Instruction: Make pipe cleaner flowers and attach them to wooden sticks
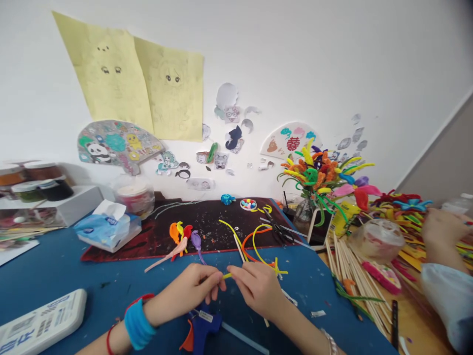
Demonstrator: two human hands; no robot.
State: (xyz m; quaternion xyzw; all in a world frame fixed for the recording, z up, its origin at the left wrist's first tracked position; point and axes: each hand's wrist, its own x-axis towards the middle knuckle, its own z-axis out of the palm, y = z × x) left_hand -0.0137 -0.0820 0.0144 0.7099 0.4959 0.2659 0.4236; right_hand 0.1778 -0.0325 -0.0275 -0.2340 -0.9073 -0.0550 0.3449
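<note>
Above the blue table, a short piece of yellow pipe cleaner (227,276) shows between my two hands. My left hand (201,283) pinches one end with thumb and fingertips. Close beside it, my right hand (256,288) has its fingers closed on the other end. Below them lies a blue glue gun (205,323) with an orange trigger, partly hidden by my left hand and wrist. Beyond my right hand are loose yellow and orange pipe cleaners (254,241) and a thin wooden stick (239,246). Beyond my left hand lie small pipe-cleaner petals (180,234) and a purple one (196,240).
A dark mat (148,239) carries scissors (279,228) and a bowl of coloured balls (248,204). Left are a tissue pack (109,227) and a white case (48,320). Right are a pipe-cleaner bouquet (321,172), wooden sticks (358,276) and another person's hand (443,231).
</note>
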